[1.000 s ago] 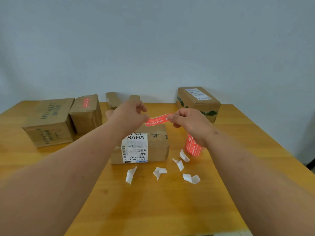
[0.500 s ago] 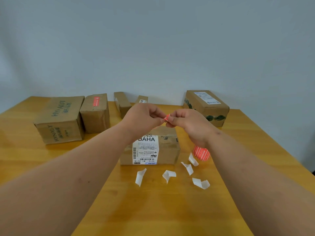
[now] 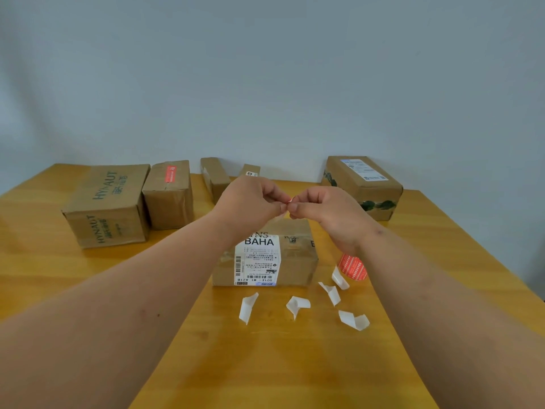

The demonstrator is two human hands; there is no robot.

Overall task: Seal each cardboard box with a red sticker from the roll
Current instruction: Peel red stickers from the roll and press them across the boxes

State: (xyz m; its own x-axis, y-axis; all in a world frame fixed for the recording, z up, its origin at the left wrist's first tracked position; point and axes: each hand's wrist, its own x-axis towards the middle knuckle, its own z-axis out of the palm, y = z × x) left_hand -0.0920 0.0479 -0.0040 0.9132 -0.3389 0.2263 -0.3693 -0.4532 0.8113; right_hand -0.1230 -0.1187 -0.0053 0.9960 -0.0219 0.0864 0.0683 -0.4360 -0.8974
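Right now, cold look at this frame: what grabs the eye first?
Two bare forearms converge mid-frame, left hand and right hand pinching a sliver of red sticker above the BAHA-labelled box. In front of that box lie five curled white backing strips, with the red sticker roll at its right. More cardboard boxes line the table's far edge.

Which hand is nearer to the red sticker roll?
Right. The right hand is above the red sticker roll, its wrist over it; the left hand is further left.
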